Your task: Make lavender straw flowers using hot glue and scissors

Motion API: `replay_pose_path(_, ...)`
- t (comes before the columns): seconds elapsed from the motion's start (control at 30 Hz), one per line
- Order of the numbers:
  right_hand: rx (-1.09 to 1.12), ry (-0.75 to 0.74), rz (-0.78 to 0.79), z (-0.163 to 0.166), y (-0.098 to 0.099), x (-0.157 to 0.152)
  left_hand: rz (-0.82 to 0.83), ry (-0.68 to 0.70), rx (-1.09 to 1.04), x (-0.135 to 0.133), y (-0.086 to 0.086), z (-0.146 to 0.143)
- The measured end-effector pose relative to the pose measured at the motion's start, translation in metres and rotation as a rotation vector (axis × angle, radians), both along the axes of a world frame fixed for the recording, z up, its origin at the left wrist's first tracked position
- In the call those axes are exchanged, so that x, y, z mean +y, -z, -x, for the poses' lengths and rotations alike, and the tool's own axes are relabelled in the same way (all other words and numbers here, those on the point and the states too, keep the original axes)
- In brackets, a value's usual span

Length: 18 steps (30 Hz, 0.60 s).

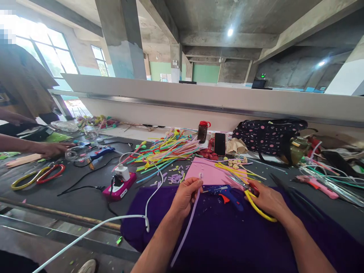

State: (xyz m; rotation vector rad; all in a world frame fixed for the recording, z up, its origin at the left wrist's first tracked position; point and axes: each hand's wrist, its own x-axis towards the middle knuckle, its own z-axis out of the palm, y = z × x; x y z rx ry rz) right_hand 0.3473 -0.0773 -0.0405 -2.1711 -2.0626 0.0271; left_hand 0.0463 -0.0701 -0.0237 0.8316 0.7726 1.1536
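Observation:
My left hand [185,195] is closed in a pinch on a pale lilac straw [187,223] that hangs down toward me over the purple cloth [227,239]. My right hand [265,200] is closed round scissors with yellow and red handles [257,207], their blades pointing left toward the straw's top end. A blue hot glue gun [227,193] lies on the cloth between my two hands. Behind them lies a pink foam sheet [210,172] with yellow straws [236,170] on it.
A heap of coloured straws [167,149] covers the table's middle. A pink power strip [119,185] with cables sits at left. Another person's hands [52,148] work at far left near looped scissors [36,176]. A dotted bag [267,138], phone [219,144] and jar [202,131] stand behind.

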Motion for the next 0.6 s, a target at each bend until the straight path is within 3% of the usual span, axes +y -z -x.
replay_pose_path(0.43, -0.029, -0.152, 0.02, -0.005, -0.001, -0.011, -0.026, 0.012, -0.034, 0.0, -0.001, 0.001)
replay_pose_path(0.6, -0.132, -0.079, -0.165, 0.009, -0.01, -0.023, -0.019, 0.028, 0.019, 0.0, 0.0, -0.001)
